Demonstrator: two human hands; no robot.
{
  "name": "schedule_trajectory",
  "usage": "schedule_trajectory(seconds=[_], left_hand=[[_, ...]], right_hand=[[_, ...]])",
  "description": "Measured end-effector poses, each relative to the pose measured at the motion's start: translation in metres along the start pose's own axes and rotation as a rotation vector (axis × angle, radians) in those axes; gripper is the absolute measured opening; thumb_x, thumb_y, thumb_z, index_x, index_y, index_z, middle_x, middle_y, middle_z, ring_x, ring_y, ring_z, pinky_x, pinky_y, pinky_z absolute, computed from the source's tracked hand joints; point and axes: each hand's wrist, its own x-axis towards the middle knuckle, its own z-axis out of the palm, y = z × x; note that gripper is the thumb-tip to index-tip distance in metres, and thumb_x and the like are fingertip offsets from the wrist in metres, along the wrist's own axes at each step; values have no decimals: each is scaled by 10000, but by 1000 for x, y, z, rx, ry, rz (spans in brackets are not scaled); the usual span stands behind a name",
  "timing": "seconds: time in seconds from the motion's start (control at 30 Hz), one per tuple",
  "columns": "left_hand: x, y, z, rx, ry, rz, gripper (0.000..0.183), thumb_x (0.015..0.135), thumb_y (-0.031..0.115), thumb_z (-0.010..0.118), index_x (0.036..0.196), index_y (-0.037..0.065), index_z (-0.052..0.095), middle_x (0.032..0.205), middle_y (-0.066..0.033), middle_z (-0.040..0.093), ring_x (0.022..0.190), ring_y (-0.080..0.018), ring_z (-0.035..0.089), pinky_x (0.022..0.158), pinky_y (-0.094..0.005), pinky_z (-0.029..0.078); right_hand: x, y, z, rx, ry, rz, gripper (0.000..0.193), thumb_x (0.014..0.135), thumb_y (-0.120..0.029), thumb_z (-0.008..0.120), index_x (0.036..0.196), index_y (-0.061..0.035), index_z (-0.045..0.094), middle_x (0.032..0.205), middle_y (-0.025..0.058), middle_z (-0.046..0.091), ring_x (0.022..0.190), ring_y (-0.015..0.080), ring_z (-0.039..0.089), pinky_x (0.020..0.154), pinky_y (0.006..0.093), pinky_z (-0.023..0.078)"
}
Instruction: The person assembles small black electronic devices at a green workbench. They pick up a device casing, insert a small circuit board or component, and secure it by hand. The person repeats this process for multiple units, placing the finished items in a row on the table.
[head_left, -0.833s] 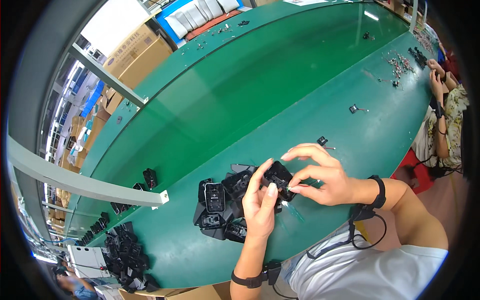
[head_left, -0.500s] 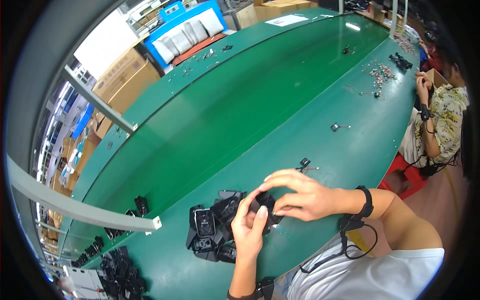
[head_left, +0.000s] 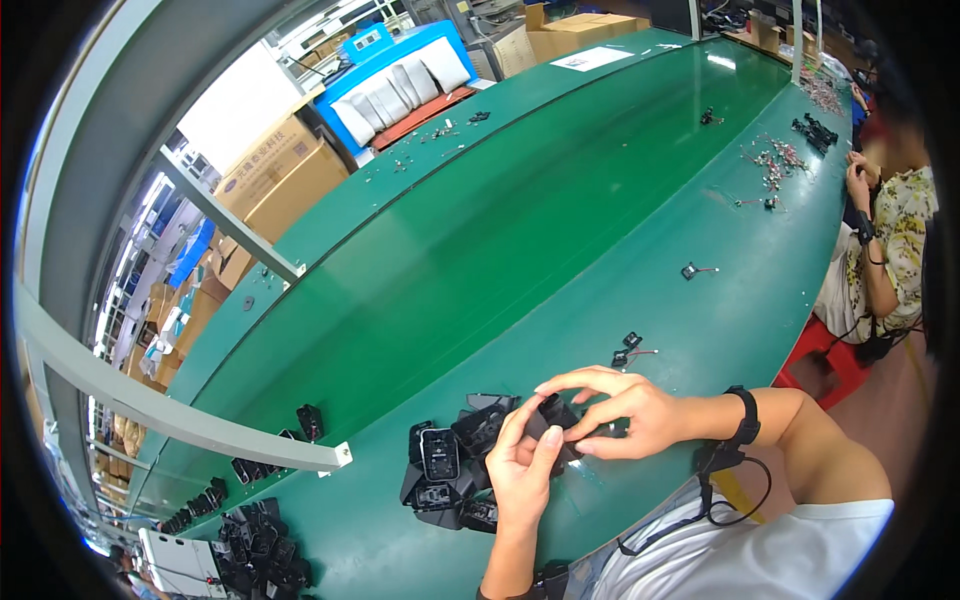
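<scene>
Between my two hands is a small black plastic housing point(head_left: 553, 412), partly covered by my fingers. My left hand point(head_left: 522, 465) pinches its near left side with thumb and fingers. From the right, my right hand point(head_left: 632, 415) reaches over with bent fingers, its fingertips at the housing's right side. Whether a smaller part sits in those fingertips is hidden. Just left of my left hand lies a heap of black plastic housings point(head_left: 440, 455), some with their hollow side up. Beyond my right hand rest small black parts with thin wires point(head_left: 627, 352).
A grey metal bar point(head_left: 200, 420) juts over the left of the green bench point(head_left: 375, 535). More black housings point(head_left: 260, 550) are piled at lower left. Along the middle runs a green belt point(head_left: 500, 230). To the right, a co-worker point(head_left: 895, 235) sits near loose wired parts point(head_left: 778, 160).
The whole view has shifted, so the bench appears farther right and slightly lower. Both hands stay at the black housing, whose hollow opening now shows more between my fingers.
</scene>
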Motion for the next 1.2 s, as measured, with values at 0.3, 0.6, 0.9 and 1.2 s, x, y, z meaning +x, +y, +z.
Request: schedule_trajectory(seconds=[0.3, 0.6, 0.9, 1.2], left_hand=[[0, -1, -3, -24, 30, 39, 433, 921, -45, 675, 1333, -86, 547, 1237, -94, 559, 1073, -179, 646, 906, -287, 563], [-20, 35, -26, 162, 219, 136, 515, 1004, 144, 616, 1432, -17, 378, 1075, -152, 673, 900, -170, 690, 777, -270, 549], [-126, 12, -48, 997, 731, 512, 206, 839, -14, 658, 1046, -15, 648, 1023, -154, 679, 906, -283, 670, 798, -347, 538], [-151, -20, -45, 1212, 719, 473, 351, 788, 119, 752, 1101, -1, 650, 1193, -195, 586, 1116, -372, 556, 957, -451, 450]], right_hand=[[5, 3, 5, 6, -59, -83, 245, 779, -159, 847, 989, -52, 780, 1499, 208, 479, 1313, 383, 540, 1035, 459, 478], [72, -18, 16, 22, -245, -165, 282, 744, -170, 868, 979, -39, 783, 1390, 246, 554, 1248, 376, 590, 1006, 463, 486], [283, 55, 180, -673, -629, -99, 374, 701, -344, 860, 959, -83, 786, 1184, 164, 691, 1055, 333, 675, 872, 441, 555], [312, 86, 215, -886, -811, 35, 540, 741, -478, 829, 1110, -94, 740, 1271, 152, 641, 1149, 337, 637, 943, 462, 538]])
